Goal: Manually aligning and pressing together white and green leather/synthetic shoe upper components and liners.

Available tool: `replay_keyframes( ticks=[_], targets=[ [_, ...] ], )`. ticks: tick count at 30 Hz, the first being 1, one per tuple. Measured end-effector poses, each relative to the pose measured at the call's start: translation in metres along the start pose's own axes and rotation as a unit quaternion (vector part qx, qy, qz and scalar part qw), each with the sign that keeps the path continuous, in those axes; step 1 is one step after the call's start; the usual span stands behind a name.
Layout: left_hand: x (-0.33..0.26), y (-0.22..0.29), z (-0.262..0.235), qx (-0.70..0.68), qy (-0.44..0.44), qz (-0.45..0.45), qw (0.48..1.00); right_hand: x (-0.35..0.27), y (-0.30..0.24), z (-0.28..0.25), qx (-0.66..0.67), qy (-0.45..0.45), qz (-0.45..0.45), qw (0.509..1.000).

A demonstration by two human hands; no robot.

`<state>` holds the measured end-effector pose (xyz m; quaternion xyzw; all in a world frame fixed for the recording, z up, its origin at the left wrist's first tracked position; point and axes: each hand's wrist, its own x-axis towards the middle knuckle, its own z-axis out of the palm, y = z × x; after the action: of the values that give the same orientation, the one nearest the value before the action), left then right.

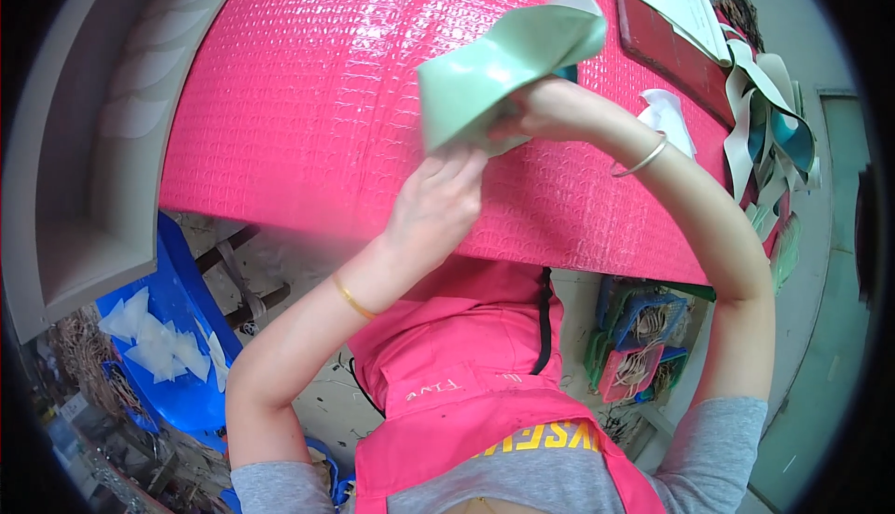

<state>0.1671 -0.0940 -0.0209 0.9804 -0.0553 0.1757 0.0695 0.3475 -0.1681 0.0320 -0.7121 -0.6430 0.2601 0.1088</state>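
both hands meet up high over the pink surface (308, 95) and work on one green piece (503, 67). it is a soft, shiny, mint green sheet, bent into a loose curl. it is up in the air, not lying on the surface.

the left hand (438, 202) reaches up from below. its fingers press on the bottom edge of the green piece. the hand is half closed and narrow, touching the piece more than wrapping it.

the right hand (527, 113) comes in from the right side. it is closed on the green piece near the fold, and the piece hides most of its fingers. a thin silver bangle (641, 158) sits on that wrist, and a gold one (352, 298) sits on the left wrist.

what could go wrong? the piece looks floppy and smooth. if one hand lets go a little, it could slip and drop onto the surface, or past its edge to the floor. if the hands pull too hard, the piece could crease in the wrong spot.

both elbows are bent. the left arm goes up and to the right. the right arm bends sharply and points back to the left.

more green and white cut pieces (769, 132) lie in a pile at the right end of the surface. a blue bin (168, 365) with pale pieces sits low on the left.
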Motion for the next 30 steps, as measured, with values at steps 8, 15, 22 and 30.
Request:
replay_keyframes(
  ticks=[8,15,22,30],
  targets=[
    [0.002,0.013,0.001,-0.089,0.034,-0.102,0.990,0.008,-0.005,0.006,-0.161,-0.011,0.083,0.983],
    [-0.003,0.015,0.010,-0.093,0.051,-0.115,0.988,0.001,0.004,-0.006,-0.126,-0.017,-0.053,0.990],
    [0.013,0.028,0.009,-0.013,0.008,-0.135,0.991,0.006,0.002,0.015,-0.254,0.057,-0.028,0.965],
    [0.022,0.037,0.016,-0.066,0.023,-0.147,0.987,0.004,0.017,0.021,-0.632,0.148,-0.227,0.727]
  ],
)
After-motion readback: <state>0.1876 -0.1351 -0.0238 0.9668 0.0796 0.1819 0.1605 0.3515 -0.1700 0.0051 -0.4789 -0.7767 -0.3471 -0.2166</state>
